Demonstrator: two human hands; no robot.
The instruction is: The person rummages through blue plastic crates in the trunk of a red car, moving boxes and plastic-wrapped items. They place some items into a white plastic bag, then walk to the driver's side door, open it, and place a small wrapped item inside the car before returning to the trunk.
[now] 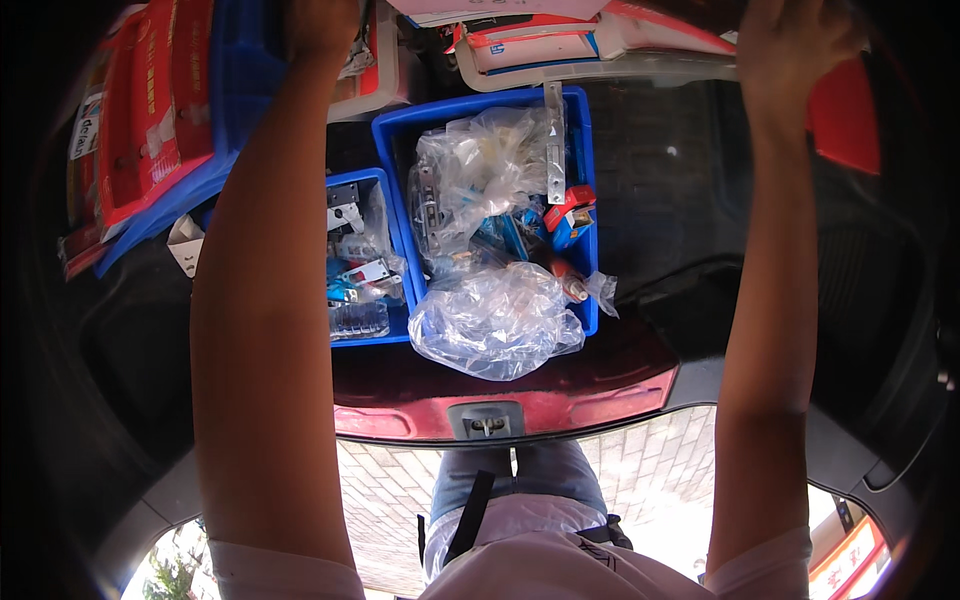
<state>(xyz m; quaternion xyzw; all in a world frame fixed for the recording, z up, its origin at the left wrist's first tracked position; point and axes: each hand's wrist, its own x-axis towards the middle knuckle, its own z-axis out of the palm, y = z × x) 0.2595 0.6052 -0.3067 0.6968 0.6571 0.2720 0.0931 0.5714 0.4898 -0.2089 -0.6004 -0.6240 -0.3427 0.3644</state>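
Both my arms stretch away from me over the open back of a car. At the upper edge, my left hand (322, 32) is mostly dark and cut off, beside a translucent plastic bin (395, 75); its fingers are hidden. My right hand (798, 50) reaches the top edge on the far right, close to a red panel-like thing (846, 118). Its fingertips run out of view, so I cannot see what it touches. Between the hands, a pale flat board or box (500, 8) shows at the top edge.
Two blue bins (588, 240) (396, 215) hold clear plastic bags (495, 315), metal brackets (372, 272) and a small red box (570, 208). Red packages (155, 110) are stacked at left. In front runs the red trunk sill (390, 421) with its latch (487, 425).
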